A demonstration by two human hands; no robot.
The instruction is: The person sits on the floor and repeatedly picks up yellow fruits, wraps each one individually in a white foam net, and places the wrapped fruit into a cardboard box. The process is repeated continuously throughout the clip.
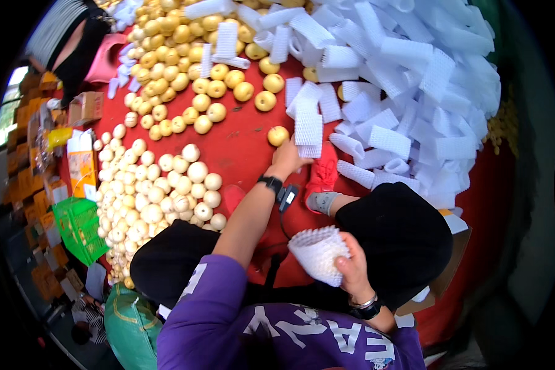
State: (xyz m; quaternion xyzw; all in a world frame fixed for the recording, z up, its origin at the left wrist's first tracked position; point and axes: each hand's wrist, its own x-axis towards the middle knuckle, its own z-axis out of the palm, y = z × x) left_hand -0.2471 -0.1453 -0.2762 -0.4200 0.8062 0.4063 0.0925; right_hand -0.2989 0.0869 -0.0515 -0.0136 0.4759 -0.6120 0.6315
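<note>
My right hand [354,266] grips a white foam net sleeve [312,252] close to my lap. Its near end bulges around a pale round fruit, faintly visible through the mesh, and the other end gapes. Farther out, my left hand [287,159] has its fingers at the lower end of a flattened foam net sleeve [309,127], which partly hides them. One yellow round fruit [277,136], like an apple or pear, lies just beyond that hand on the red floor covering [245,152].
Loose foam sleeves [397,92] are heaped at the right. Yellow fruits [166,69] spread at the far left, paler ones [157,199] nearer. A green crate [81,229], a green sack [132,319] and cartons [85,107] stand left. Another person [67,39] is at the upper left.
</note>
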